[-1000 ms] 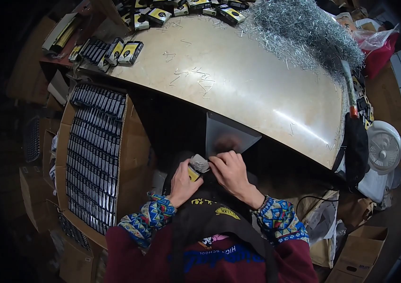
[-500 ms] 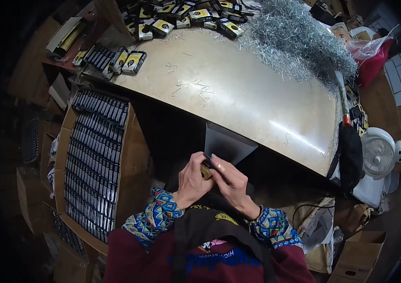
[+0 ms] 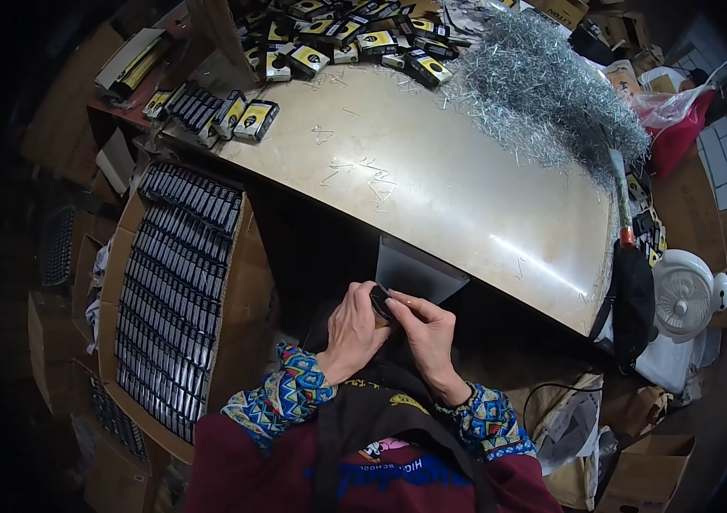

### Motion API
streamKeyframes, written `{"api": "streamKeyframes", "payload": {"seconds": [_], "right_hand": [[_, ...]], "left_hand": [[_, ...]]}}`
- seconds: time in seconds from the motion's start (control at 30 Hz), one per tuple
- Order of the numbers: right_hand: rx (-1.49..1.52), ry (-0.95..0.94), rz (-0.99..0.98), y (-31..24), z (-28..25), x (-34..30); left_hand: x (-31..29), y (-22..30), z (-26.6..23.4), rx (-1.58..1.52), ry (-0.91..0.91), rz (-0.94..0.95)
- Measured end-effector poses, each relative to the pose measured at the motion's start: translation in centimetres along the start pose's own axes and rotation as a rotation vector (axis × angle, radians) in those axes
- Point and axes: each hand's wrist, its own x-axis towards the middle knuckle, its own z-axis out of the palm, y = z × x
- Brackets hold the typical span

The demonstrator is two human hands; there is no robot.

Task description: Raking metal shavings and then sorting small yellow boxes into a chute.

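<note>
A small black-and-yellow box is held in front of my body, just off the near edge of the table. My left hand wraps round it from the left, hiding most of its side. The thumb and forefinger of my right hand pinch at its right edge, near the dark upper end. Whether a flap there is raised I cannot make out. Many similar black, yellow and white boxes lie heaped at the back of the table, and a few boxes stand at its left end.
Thin bent wire pieces are scattered on the table, with a large silvery pile of them at the back right. A carton at my left holds rows of packed boxes. At the right stand a white fan and an open carton.
The box has turned, so its dark end shows more and its yellow face less. My right fingers have moved from over its top to a pinch at its right edge.
</note>
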Motion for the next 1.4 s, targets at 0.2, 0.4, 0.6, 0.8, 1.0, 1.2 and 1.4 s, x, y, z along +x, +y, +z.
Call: {"api": "streamKeyframes", "payload": {"seconds": [0.2, 0.4, 0.6, 0.8, 1.0, 1.2, 1.4], "right_hand": [[-0.293, 0.083, -0.363, 0.2, 1.6, 0.0], [-0.554, 0.104, -0.919, 0.8, 2.4, 1.0], [-0.407, -0.16, -0.733, -3.2, 5.8, 8.9], [-0.783, -0.184, -1.233, -7.8, 19.8, 23.7], [-1.206, -0.539, -0.705, -10.0, 21.9, 24.7], [-0.514, -0.447, -0.932, -6.2, 18.6, 25.6], [-0.84, -0.145, -0.976, -6.9, 9.9, 26.8]], "left_hand": [[1.1, -0.6, 0.0, -0.063, -0.014, -0.03], [1.9, 0.5, -1.9, -0.167, -0.045, -0.162], [6.2, -5.9, -10.3, -0.353, -0.049, -0.212], [17.4, -10.4, -18.8, 0.255, 0.644, 0.047], [21.5, -13.3, -20.5, 0.564, 0.538, -0.051], [27.8, -10.5, -19.0, 0.613, 0.471, 0.153], [35.0, -11.9, -16.1, 1.077, 0.074, 0.545]]}}
